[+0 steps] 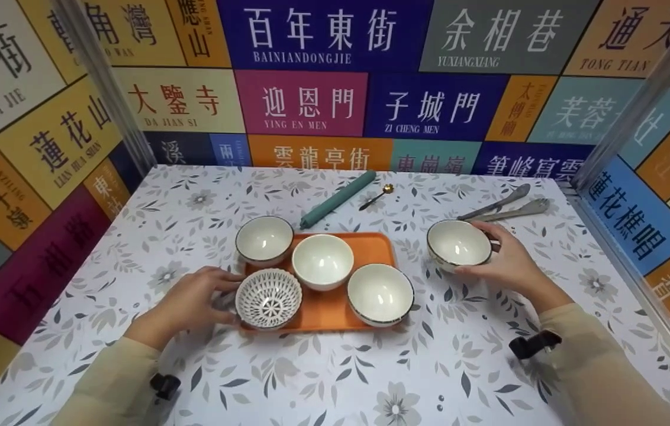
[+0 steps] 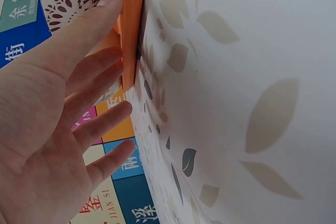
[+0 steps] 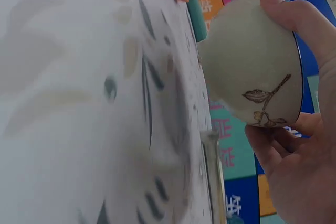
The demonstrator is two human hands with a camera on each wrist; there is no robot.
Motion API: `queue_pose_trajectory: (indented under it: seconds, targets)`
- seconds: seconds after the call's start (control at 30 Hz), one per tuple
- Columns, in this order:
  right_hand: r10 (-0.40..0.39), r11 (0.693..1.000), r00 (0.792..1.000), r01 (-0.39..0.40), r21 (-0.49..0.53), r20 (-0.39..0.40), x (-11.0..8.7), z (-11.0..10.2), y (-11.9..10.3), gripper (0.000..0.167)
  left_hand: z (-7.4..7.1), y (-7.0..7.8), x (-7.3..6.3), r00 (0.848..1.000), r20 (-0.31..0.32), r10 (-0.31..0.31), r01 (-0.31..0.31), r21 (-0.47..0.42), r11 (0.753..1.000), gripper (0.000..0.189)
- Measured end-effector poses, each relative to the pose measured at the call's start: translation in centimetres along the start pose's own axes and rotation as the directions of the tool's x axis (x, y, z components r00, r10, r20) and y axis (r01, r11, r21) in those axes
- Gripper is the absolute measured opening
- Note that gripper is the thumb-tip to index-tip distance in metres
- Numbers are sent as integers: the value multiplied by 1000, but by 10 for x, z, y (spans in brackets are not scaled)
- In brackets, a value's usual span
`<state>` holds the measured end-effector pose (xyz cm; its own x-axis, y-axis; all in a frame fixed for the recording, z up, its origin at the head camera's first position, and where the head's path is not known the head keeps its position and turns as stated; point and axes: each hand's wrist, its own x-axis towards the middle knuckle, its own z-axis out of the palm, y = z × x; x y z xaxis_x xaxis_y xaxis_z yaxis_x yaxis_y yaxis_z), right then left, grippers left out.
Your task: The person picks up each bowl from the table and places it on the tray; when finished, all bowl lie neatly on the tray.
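Observation:
My right hand (image 1: 509, 260) grips a white bowl (image 1: 458, 244) by its side, thumb and fingers at the dark rim. In the right wrist view that bowl (image 3: 252, 61) is clear of the table, and a brown twig pattern shows on its outside. To the left, my left hand (image 1: 190, 302) has its fingers spread and relaxed at the left edge of the orange tray (image 1: 323, 316), beside a dark-patterned bowl (image 1: 269, 299). Also on the tray are a plain white bowl (image 1: 323, 261) in the middle and a dark-rimmed bowl (image 1: 380, 294) at front right. Another dark-rimmed bowl (image 1: 264, 239) overlaps the tray's back left corner.
Behind the tray lie a green rod-shaped roll (image 1: 338, 200) and a small spoon with a gold bowl (image 1: 387, 189). Two grey utensils (image 1: 512, 207) rest beyond my right hand. Sign-covered panels (image 1: 311, 106) stand behind and beside the floral tabletop (image 1: 311, 378).

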<state>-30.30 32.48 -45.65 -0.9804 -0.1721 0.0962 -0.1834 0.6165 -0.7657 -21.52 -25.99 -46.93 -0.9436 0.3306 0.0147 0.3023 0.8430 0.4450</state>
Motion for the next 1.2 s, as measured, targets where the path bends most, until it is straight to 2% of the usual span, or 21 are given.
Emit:
queue_pose_trajectory:
  seconds: [0.2, 0.33, 0.47, 0.77, 1.03, 1.2]
  targets:
    - [-93, 996, 993, 92, 17, 72, 18, 21, -18, 109, 2, 2, 1, 1000, 15, -19, 19, -12, 1000, 69]
    - [-161, 987, 979, 158, 28, 122, 32, 35, -26, 108, 2, 3, 0, 999, 16, -27, 27, -18, 999, 69]
    - [-198, 980, 965, 190, 63, 170, 46, 47, -34, 106, 2, 3, 0, 999, 19, -39, 40, -25, 999, 71]
    - [-177, 981, 945, 148, 124, 276, 71, 66, -46, 104, 1, 1, 0, 999, 23, -40, 40, -20, 999, 72]
    - [-210, 968, 923, 149, 202, 323, 84, 80, -51, 103, -1, 0, 1, 1000, 7, 5, -5, 2, 1000, 68]
    - [-185, 971, 923, 119, 208, 337, 89, 85, -50, 104, -1, -1, 1, 1000, 16, -14, 14, -10, 1000, 68]
